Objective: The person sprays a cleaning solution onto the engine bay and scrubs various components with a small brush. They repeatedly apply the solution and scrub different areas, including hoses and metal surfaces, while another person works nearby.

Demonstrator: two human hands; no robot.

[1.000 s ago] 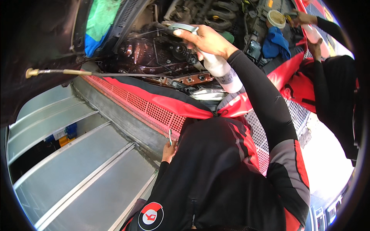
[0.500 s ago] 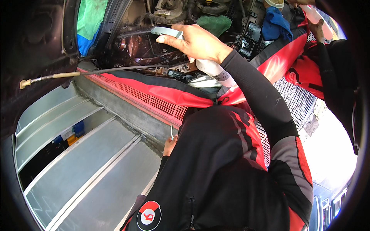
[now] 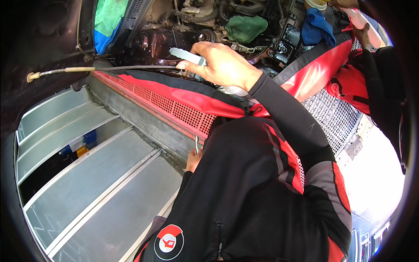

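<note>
My right hand (image 3: 227, 65) is closed around a spray bottle (image 3: 236, 91) over the front of an open engine bay. The bottle's grey trigger head (image 3: 185, 56) points left, and its white body is mostly hidden beneath the hand and wrist. Lower down, beside my dark jacket, my left hand (image 3: 194, 160) is partly covered by my body. From its closed fingers a thin, white, stick-like thing (image 3: 197, 143) stands up; its kind is too small to make out.
Red-and-black covers (image 3: 174, 91) drape the car's front edge. A hood prop rod (image 3: 131, 68) crosses on the left. A green cloth (image 3: 246, 29) and a blue cloth (image 3: 316, 27) lie in the engine bay. At right, another person's hand (image 3: 362, 37) rests near the cover.
The view has shifted slightly. My right hand sits a little lower with the spray bottle, whose body is now more hidden. My left hand still holds the white thing.
</note>
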